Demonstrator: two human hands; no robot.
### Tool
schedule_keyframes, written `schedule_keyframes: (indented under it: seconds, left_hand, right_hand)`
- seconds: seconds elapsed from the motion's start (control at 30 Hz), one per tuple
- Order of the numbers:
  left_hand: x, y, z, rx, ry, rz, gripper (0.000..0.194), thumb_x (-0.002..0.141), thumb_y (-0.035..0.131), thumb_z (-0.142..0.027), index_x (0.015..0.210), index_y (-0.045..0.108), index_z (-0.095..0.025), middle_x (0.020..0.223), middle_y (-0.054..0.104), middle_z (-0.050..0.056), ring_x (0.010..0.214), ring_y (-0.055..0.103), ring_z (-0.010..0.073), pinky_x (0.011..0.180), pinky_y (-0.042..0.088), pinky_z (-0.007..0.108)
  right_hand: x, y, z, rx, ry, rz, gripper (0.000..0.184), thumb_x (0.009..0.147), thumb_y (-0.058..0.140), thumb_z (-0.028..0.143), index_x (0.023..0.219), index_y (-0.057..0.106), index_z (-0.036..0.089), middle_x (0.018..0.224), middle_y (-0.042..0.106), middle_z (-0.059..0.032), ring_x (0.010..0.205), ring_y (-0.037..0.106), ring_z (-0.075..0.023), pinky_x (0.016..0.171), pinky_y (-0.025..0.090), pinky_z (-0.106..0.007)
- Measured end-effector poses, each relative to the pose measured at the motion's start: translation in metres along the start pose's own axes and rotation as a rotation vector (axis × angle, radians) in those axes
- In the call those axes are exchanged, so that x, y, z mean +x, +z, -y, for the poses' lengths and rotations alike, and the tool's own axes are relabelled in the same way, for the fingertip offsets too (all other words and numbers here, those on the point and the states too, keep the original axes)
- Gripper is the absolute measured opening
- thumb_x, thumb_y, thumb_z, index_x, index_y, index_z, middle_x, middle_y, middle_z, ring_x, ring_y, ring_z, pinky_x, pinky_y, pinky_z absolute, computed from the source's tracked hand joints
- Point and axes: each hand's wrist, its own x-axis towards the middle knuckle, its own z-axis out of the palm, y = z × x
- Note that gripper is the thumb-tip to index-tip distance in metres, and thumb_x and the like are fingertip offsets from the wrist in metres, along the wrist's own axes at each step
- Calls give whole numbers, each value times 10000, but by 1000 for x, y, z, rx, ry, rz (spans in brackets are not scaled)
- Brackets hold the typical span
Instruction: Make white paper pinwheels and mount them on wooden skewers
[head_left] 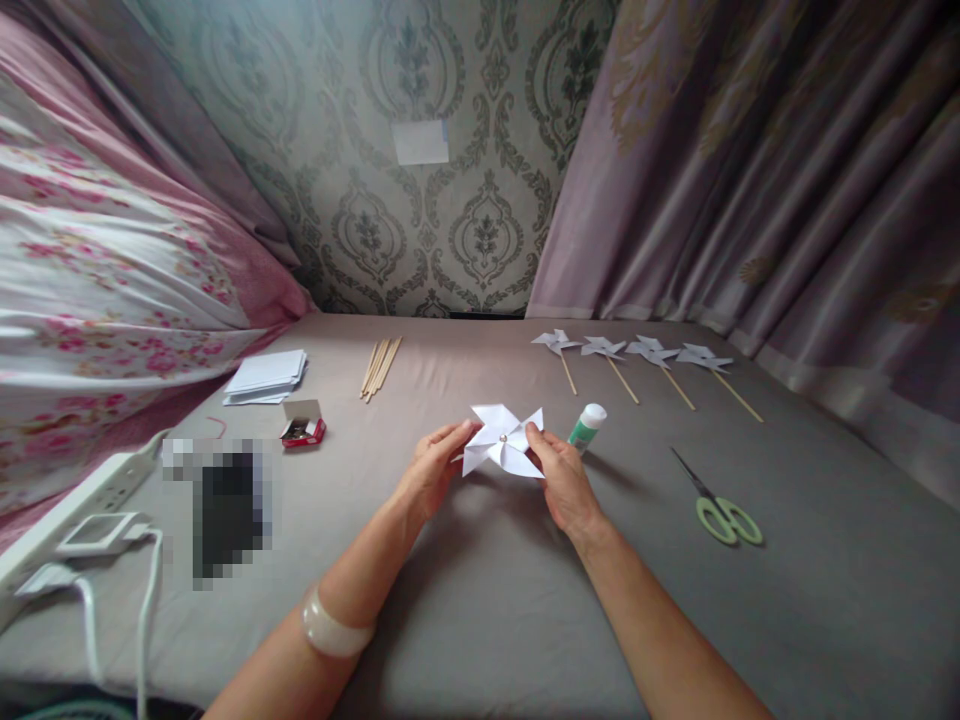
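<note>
Between my two hands is a white paper pinwheel (pixel 501 456), with a small round metallic pin head at its centre. My left hand (pixel 435 465) grips its left edge, thumb on top. On the opposite side, my right hand (pixel 562 475) pinches a blade with the thumb in front; the fingers behind the paper are mostly hidden. No stick shows on this pinwheel. Just beyond my right hand stands a green glue stick (pixel 586 428) with a white cap.
Several finished pinwheels on sticks (pixel 651 352) lie at the back right. Scissors (pixel 716 510) with green handles rest to the right. Wooden sticks (pixel 380 368), a paper stack (pixel 266 377) and a small red box (pixel 303 430) are left. A power strip (pixel 82 520) with white cables lines the left edge.
</note>
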Motion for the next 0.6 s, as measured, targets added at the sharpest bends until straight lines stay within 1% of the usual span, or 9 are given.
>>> schedule_keyframes:
  seconds: [0.1,0.17,0.27,0.33,0.4,0.5,0.6]
  left_hand:
    - [1,-1,3,-1,-12,35,380,618,795,-380,878,704,-119,841,700,94,724,620,163,657,437,253]
    - [2,-3,3,-16,6,32,364,616,798,-368,866,696,-124,794,690,76,694,612,151,637,432,248]
    - [2,-5,-1,-11,32,-30,345,582,817,-336,839,692,-144,694,651,20,597,564,100,571,401,217]
    - [3,-6,-4,6,14,-68,325,533,840,-296,773,681,-145,622,613,-9,528,513,69,525,371,203]
    - [4,-7,-6,5,3,-85,320,501,853,-276,719,661,-141,601,598,-17,506,494,55,500,354,192]
    - [6,-9,-6,-57,53,-139,359,485,862,-282,733,640,-147,631,612,-17,540,528,56,506,374,177]
    - [9,-12,-5,-146,88,-232,392,472,866,-239,760,613,-156,651,628,-17,582,576,71,544,423,175]
  right_hand:
    - [-1,-1,2,-19,28,57,419,634,701,582,714,685,171,701,720,-50,708,664,-226,652,462,-308]
    - [-1,-3,2,-36,46,108,421,644,700,579,715,694,164,687,717,-49,694,661,-220,643,457,-300]
    - [-2,-6,3,-85,99,208,413,653,713,553,742,710,150,677,716,-50,666,653,-210,626,451,-289]
    - [-1,-7,3,-98,126,261,427,659,707,560,765,720,147,694,720,-55,660,650,-204,622,450,-284]
    - [2,-9,4,-72,145,253,475,678,663,612,774,724,152,726,725,-68,645,642,-192,590,444,-273]
    - [7,-12,5,20,188,164,604,728,512,722,747,722,155,743,722,-101,579,614,-174,503,421,-264]
    - [12,-16,6,74,220,114,653,780,412,728,751,725,157,765,722,-122,565,609,-166,480,424,-260]
